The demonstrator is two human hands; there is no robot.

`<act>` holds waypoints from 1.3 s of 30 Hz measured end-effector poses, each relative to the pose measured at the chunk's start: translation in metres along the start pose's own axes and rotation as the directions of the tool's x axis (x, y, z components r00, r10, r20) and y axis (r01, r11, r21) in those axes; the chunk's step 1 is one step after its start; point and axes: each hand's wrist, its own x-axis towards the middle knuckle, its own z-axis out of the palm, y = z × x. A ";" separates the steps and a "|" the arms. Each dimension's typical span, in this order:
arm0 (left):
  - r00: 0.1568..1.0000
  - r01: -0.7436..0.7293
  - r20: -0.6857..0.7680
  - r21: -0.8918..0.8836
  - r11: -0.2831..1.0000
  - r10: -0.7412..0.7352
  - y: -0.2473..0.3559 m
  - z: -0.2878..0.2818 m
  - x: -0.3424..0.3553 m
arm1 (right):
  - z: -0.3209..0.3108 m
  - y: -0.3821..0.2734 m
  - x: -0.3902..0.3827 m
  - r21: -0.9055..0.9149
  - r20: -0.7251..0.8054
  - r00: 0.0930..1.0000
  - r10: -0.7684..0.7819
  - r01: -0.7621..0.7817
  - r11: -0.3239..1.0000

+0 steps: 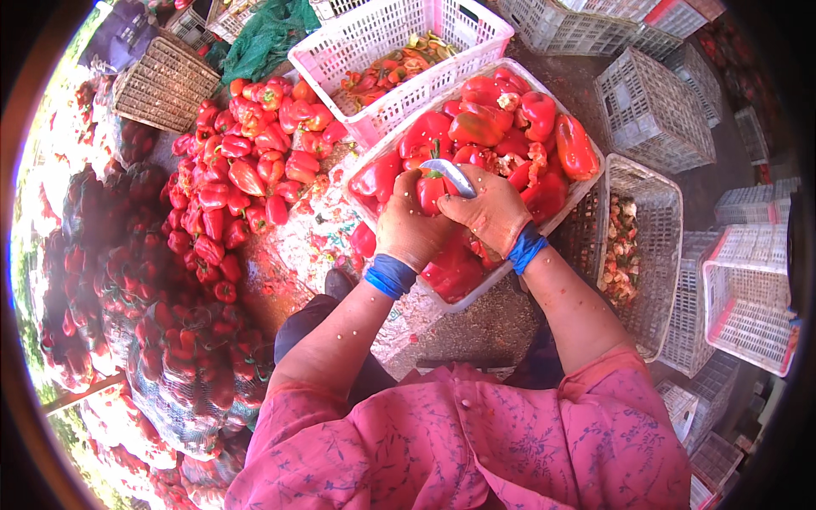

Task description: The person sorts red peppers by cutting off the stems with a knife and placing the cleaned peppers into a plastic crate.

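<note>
Over a white crate (586, 194) of red bell peppers (429, 134), both of my hands meet close together, each wrist wrapped in a blue band. My left hand (412, 228) is closed around a red bell pepper (431, 194). A knife with a curved metal blade (450, 174) is in my right hand (491, 212), its edge lying across the top of that pepper. The knife's handle is hidden inside my fingers. Pale seed cores (510, 100) and cut pieces lie among the peppers in the crate.
A heap of red peppers (246, 174) lies on the floor to the left, beside full mesh sacks (187, 365). Beyond my crate, a pink-and-white crate (374, 127) holds pepper scraps. At right, a long crate (667, 255) contains seed cores; several stacked crates (654, 110) stand farther off.
</note>
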 end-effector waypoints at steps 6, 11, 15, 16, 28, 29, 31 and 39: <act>0.999 -0.026 0.030 -0.272 0.962 0.035 0.022 -0.008 0.000 | 0.004 0.003 -0.003 -0.368 -0.161 0.932 -0.325 0.249 0.896; 1.000 0.014 0.001 -0.263 0.965 -0.014 0.052 -0.029 -0.004 | -0.010 0.002 0.006 0.221 -0.194 0.960 -0.204 0.245 0.944; 0.980 0.199 0.112 -0.593 0.780 -0.164 0.048 -0.039 -0.004 | -0.016 0.003 0.005 0.360 -0.043 0.999 0.015 0.001 0.933; 0.974 0.227 0.121 -0.592 0.773 -0.193 0.046 -0.040 -0.003 | -0.012 0.005 0.007 0.395 -0.038 0.999 0.031 -0.013 0.919; 0.994 0.098 0.012 -0.566 0.818 -0.111 0.034 -0.030 0.015 | 0.025 -0.007 -0.013 0.047 -0.178 0.984 0.018 -0.010 0.999; 0.993 0.120 0.071 -0.626 0.771 -0.096 0.033 -0.035 0.015 | 0.020 -0.013 -0.015 0.191 -0.137 0.987 0.080 -0.053 0.980; 0.960 0.272 0.259 -0.771 0.576 -0.106 0.029 -0.039 0.019 | 0.014 -0.011 -0.014 0.438 -0.071 0.990 0.119 -0.076 0.896; 0.952 -0.305 -0.015 -0.181 0.935 0.307 0.068 -0.022 0.005 | 0.000 0.007 -0.018 0.258 0.037 0.991 0.131 -0.136 0.957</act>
